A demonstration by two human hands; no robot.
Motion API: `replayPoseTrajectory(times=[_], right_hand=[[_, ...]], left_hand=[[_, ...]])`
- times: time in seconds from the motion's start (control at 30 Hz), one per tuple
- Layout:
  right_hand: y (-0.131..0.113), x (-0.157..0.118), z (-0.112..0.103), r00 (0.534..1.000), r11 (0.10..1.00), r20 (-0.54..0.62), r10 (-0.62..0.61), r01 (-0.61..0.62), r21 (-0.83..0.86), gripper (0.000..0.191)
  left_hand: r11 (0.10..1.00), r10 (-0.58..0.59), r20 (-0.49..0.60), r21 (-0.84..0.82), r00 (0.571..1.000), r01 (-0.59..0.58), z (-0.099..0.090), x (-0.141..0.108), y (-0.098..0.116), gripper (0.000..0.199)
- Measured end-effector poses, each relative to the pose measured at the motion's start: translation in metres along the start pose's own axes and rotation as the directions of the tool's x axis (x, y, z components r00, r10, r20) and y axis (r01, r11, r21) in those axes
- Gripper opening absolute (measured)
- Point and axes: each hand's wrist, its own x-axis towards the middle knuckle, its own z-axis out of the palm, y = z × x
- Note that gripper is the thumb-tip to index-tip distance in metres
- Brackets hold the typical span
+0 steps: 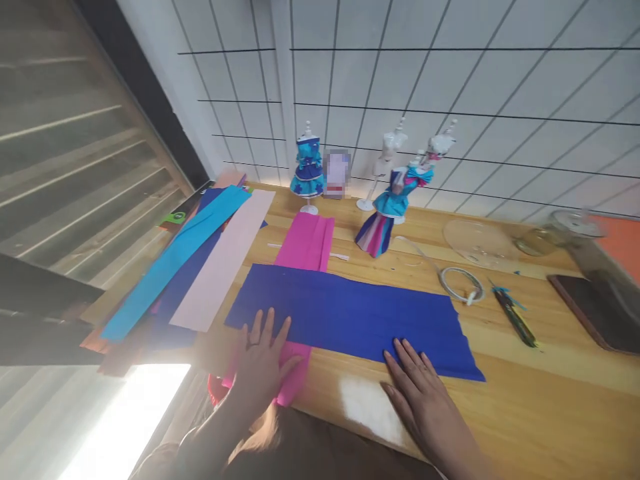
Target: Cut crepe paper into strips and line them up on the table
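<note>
A wide dark blue sheet [350,313], which looks like crepe paper, lies flat across the wooden table [550,400]. Beneath it a pink strip [306,241] runs crosswise, showing above and below the blue. My left hand [260,367] rests with fingers spread at the blue sheet's lower left edge, partly over the pink strip. My right hand [420,393] lies flat with fingers stretched out, its fingertips on the blue sheet's lower right edge. Neither hand grips anything.
Layered strips on the left include a light blue strip [175,267] and a pale pink strip [227,260]. Small dress forms, one in a blue dress [307,167], stand behind. To the right lie a tape roll [463,285], a cutter [517,320] and a dark phone-like slab [600,313].
</note>
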Motion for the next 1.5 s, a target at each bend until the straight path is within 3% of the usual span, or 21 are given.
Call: replayPoseTrajectory(times=[0.33,0.57,0.7,0.87,0.97,1.2,1.37,1.5], right_hand=[[0.037,-0.032,-0.014,0.969,0.965,0.054,0.243,-0.236,-0.110,0.048],[0.056,-0.053,-0.021,0.931,0.924,0.026,0.365,-0.359,-0.128,0.052],[0.045,-0.040,-0.025,0.945,0.942,0.005,0.328,-0.326,-0.074,0.053],[0.012,-0.009,-0.024,0.991,0.993,0.067,0.118,-0.119,0.011,0.058],[0.001,-0.003,-0.022,0.993,0.997,0.102,0.061,-0.066,0.046,0.057],[0.023,-0.030,-0.019,0.976,0.979,0.089,0.201,-0.199,-0.034,0.060],[0.045,-0.052,-0.016,0.942,0.942,0.068,0.328,-0.321,-0.101,0.066],[0.041,-0.048,-0.019,0.934,0.931,0.042,0.355,-0.349,-0.109,0.072]], left_hand=[[0.995,0.051,-0.079,0.094,0.996,-0.043,0.012,0.003,-0.004,0.061],[0.986,0.051,-0.043,0.158,0.998,-0.043,0.007,0.007,-0.004,0.058],[0.986,0.071,-0.053,0.158,0.996,-0.062,-0.007,0.014,0.009,0.068],[0.953,0.294,-0.013,0.076,0.956,-0.292,-0.009,0.023,0.043,0.069],[0.922,0.383,0.058,0.040,0.922,-0.385,-0.005,0.024,0.058,0.066],[0.932,0.350,0.183,0.029,0.919,-0.361,-0.008,0.023,0.064,0.067],[0.933,0.344,0.178,0.039,0.922,-0.356,-0.008,0.022,0.066,0.068],[0.933,0.343,0.171,0.052,0.924,-0.356,-0.006,0.021,0.066,0.070]])
